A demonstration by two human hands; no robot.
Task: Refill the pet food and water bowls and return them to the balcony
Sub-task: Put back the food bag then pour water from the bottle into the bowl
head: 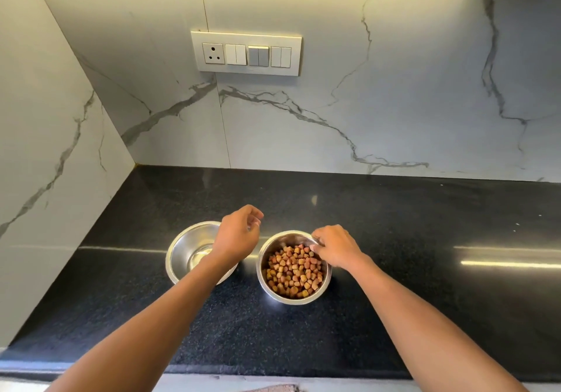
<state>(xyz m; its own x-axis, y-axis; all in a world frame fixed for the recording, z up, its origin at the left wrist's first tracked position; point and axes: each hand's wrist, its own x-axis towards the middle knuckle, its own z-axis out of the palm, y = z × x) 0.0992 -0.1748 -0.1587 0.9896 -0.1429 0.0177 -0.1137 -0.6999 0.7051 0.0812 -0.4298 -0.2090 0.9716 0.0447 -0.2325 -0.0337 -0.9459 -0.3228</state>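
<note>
Two steel bowls stand side by side on the black countertop. The right bowl is filled with brown kibble. The left bowl looks to hold clear water, and my forearm covers its right side. My left hand hovers over the far right rim of the left bowl, fingers loosely curled, holding nothing that I can see. My right hand pinches the far right rim of the kibble bowl, with the fingertips reaching inside over the rim.
A marble-patterned wall rises behind the counter and on the left. A switch plate with a socket is mounted on the back wall. The counter's front edge runs below my forearms.
</note>
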